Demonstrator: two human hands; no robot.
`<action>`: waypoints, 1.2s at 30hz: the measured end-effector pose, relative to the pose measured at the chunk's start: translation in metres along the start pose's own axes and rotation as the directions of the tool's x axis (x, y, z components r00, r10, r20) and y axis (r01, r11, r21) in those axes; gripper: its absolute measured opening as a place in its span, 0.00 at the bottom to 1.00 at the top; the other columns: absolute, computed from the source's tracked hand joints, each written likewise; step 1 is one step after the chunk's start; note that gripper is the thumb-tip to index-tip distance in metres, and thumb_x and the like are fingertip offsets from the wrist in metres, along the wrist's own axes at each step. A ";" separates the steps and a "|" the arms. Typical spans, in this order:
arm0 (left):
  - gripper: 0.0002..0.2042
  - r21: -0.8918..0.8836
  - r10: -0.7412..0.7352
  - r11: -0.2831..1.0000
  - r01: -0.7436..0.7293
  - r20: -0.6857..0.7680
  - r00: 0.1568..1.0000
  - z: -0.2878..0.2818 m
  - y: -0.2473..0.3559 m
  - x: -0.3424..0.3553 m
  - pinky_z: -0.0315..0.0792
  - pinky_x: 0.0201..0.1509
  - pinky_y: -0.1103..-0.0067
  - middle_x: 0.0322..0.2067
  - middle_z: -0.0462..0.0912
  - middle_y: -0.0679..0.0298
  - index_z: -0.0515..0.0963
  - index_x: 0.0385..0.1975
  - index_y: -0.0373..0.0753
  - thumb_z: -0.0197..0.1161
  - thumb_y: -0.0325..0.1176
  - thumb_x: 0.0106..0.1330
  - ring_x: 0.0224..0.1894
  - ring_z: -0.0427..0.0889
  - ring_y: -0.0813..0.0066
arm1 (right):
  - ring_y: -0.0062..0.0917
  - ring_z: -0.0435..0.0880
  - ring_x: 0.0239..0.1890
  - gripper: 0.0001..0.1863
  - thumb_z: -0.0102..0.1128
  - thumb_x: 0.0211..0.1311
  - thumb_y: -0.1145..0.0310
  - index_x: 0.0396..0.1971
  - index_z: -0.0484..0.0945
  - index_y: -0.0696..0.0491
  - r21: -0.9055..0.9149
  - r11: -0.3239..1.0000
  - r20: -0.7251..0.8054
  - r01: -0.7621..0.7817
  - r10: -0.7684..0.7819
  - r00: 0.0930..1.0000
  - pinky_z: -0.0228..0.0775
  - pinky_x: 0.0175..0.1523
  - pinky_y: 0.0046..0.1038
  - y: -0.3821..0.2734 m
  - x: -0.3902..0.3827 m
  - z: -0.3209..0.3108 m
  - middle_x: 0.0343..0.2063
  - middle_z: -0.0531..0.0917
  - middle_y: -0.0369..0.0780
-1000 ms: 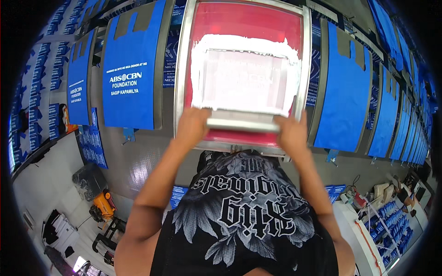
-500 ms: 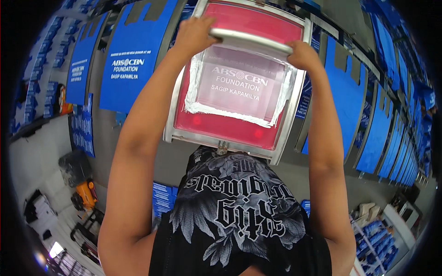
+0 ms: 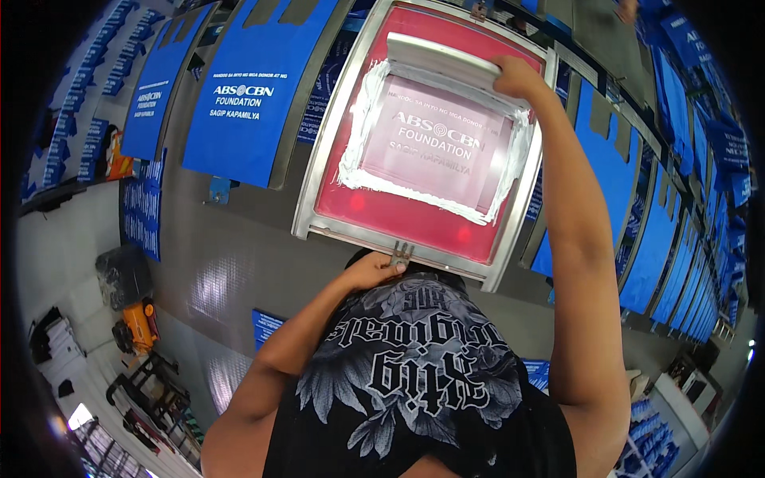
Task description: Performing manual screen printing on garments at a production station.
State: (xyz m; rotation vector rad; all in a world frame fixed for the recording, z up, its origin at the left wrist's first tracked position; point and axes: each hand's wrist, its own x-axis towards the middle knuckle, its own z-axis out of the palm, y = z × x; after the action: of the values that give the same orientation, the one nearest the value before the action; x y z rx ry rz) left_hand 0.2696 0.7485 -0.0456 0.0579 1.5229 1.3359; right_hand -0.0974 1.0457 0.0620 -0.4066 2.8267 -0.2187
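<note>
A metal-framed printing screen (image 3: 345, 143) with red surround, pale stencil panel and white ink band lies ahead of me. My right hand (image 3: 518, 80) is closed on the right end of a long metal squeegee (image 3: 438, 52), which rests across the screen's upper part. My left hand (image 3: 376, 269) is down at the frame's near edge, fingers closed on a small metal clip (image 3: 401, 255) at its middle, just above my black printed shirt.
Blue printed pieces on boards (image 3: 255, 95) line the left side, with more boards (image 3: 645, 247) along the right. A grey surface (image 3: 231, 263) runs below them. An orange machine (image 3: 139, 323) stands at lower left; a small part of someone's skin (image 3: 627, 12) shows at upper right.
The squeegee moved from the screen's near part to its far part. My left hand has let go of it and come down to the near edge clip; my right hand still grips it.
</note>
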 end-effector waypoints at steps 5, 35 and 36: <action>0.19 -0.113 0.126 0.985 -0.128 -0.023 0.992 0.005 0.048 -0.033 0.65 0.31 0.87 0.21 0.75 0.72 0.78 0.27 0.35 0.52 0.45 0.68 0.26 0.70 0.88 | 0.38 0.78 0.47 0.28 0.53 0.38 0.73 0.48 0.76 0.48 -0.001 0.998 0.000 -0.068 0.068 0.998 0.69 0.52 0.33 -0.055 -0.059 -0.012 0.41 0.80 0.45; 0.21 0.361 0.323 0.931 0.054 -0.885 0.336 -0.188 0.025 -0.023 0.69 0.43 0.78 0.38 0.80 0.59 0.71 0.51 0.32 0.50 0.44 0.68 0.37 0.76 0.69 | 0.20 0.78 0.29 0.17 0.70 0.41 0.69 0.33 0.80 0.61 0.980 0.174 0.028 -0.093 0.345 0.938 0.68 0.37 0.22 -0.022 -0.202 0.113 0.27 0.82 0.38; 0.22 0.177 0.215 0.976 -0.125 -0.873 0.438 -0.181 0.027 -0.017 0.68 0.43 0.81 0.40 0.80 0.63 0.69 0.54 0.31 0.50 0.43 0.69 0.38 0.75 0.74 | 0.20 0.77 0.28 0.16 0.69 0.40 0.68 0.30 0.80 0.61 0.988 0.140 0.001 -0.058 0.372 0.928 0.68 0.36 0.22 -0.014 -0.207 0.117 0.26 0.82 0.38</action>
State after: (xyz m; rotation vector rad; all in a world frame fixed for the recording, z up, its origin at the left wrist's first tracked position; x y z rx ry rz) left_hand 0.1351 0.6232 -0.0483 -0.5576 2.5356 1.5504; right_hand 0.1307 1.0807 0.0052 0.3993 2.1396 -2.0263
